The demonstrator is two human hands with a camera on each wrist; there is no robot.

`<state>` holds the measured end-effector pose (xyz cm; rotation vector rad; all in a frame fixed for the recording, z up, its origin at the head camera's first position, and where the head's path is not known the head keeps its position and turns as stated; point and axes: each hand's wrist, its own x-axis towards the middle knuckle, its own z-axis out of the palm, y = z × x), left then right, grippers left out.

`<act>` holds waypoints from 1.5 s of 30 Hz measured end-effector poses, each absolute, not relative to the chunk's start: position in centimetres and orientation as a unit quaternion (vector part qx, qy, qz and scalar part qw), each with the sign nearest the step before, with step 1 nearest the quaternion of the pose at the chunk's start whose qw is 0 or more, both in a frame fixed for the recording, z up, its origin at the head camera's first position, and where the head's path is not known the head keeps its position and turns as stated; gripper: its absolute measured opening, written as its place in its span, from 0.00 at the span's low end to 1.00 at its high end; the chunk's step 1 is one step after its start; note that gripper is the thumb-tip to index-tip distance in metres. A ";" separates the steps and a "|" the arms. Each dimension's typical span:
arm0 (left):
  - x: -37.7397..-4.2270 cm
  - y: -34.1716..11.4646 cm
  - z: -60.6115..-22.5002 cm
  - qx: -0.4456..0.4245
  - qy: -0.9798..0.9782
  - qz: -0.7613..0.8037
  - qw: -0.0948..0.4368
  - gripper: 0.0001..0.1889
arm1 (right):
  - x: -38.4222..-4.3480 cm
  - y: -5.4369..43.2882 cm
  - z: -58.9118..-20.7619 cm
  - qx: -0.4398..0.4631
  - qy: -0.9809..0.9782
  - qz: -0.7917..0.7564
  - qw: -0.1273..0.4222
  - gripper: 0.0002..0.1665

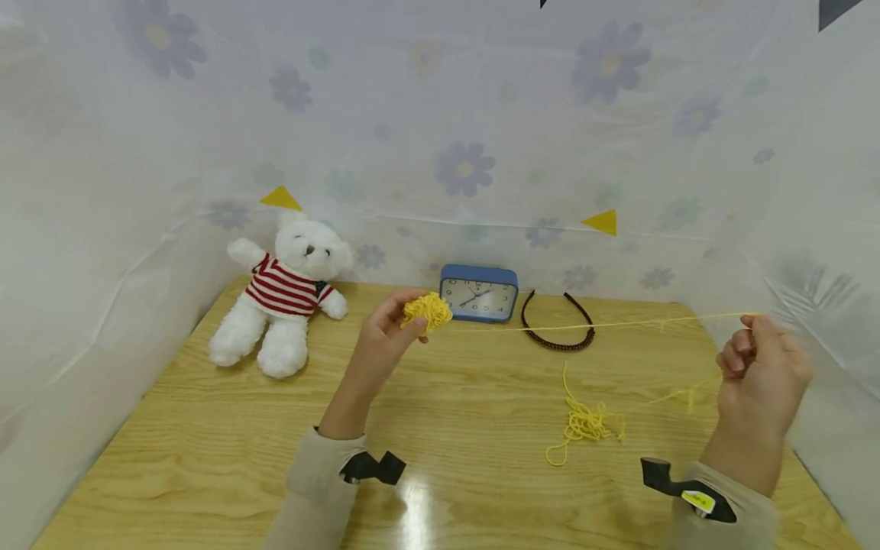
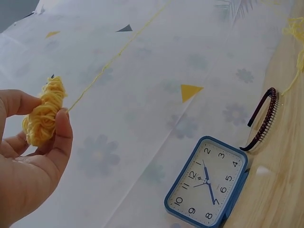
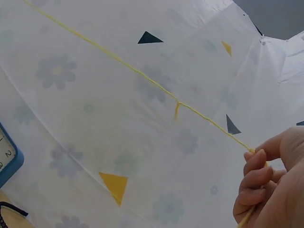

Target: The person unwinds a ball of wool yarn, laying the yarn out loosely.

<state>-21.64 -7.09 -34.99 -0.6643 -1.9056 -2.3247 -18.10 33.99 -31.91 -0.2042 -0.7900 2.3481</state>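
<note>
On the table (image 1: 206,458), one white teddy bear (image 1: 283,294) is placed by the far left corner; one blue clock (image 1: 479,296) and one dark headband (image 1: 560,347) are set near the far edge. One loose yarn pile (image 1: 587,422) is spread towards the right edge. Above the surface, one yellow yarn bundle (image 1: 426,311) is pinched between the left hand's (image 1: 385,336) thumb and fingers; its taut strand (image 3: 178,102) is gripped by the curled right hand (image 1: 763,367).

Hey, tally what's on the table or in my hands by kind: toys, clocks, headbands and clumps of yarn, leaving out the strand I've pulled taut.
Stuffed bear: 1
Clock: 1
Headband: 1
Yellow yarn clumps: 2, one in the left hand, one on the table
Total: 5
</note>
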 end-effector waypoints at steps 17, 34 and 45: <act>-20.5 -4.5 -35.4 -0.312 -0.610 -0.725 -0.076 0.20 | -20.0 28.5 -33.7 0.059 -0.902 0.416 0.096 0.16; -20.1 -3.5 -35.5 -0.288 -0.606 -0.740 -0.048 0.20 | -19.6 18.1 -35.1 0.365 -0.755 0.536 -0.097 0.27; -20.7 -4.3 -35.6 -0.255 -0.701 -0.665 -0.033 0.16 | -19.1 20.1 -34.0 0.315 -0.713 0.623 0.056 0.13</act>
